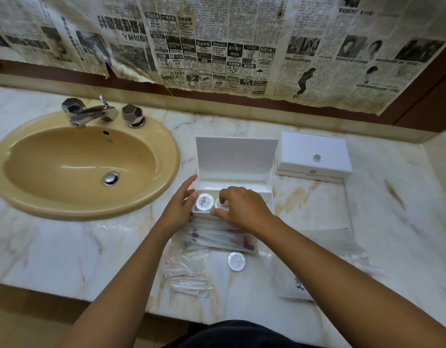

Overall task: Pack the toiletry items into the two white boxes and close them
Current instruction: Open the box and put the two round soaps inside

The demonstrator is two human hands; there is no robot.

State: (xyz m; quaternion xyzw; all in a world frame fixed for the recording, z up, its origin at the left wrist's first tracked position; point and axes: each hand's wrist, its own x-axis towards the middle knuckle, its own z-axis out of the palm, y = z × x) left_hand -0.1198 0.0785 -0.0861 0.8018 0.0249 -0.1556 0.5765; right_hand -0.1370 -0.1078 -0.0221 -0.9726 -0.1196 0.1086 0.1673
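An open white box stands on the marble counter with its lid raised at the back. In its front left compartment lies a round wrapped soap. My left hand rests open against the box's left side, thumb touching that soap. My right hand is over the front compartment, its fingers pinching a second round white soap beside the first. A second white box with a small round knob sits shut at the right. A third round soap lies loose on the counter.
Clear-wrapped packets lie just in front of the open box. Cotton-bud packets lie at the near left, a printed sachet at the near right. A tan sink with a chrome tap fills the left. Newspaper covers the wall.
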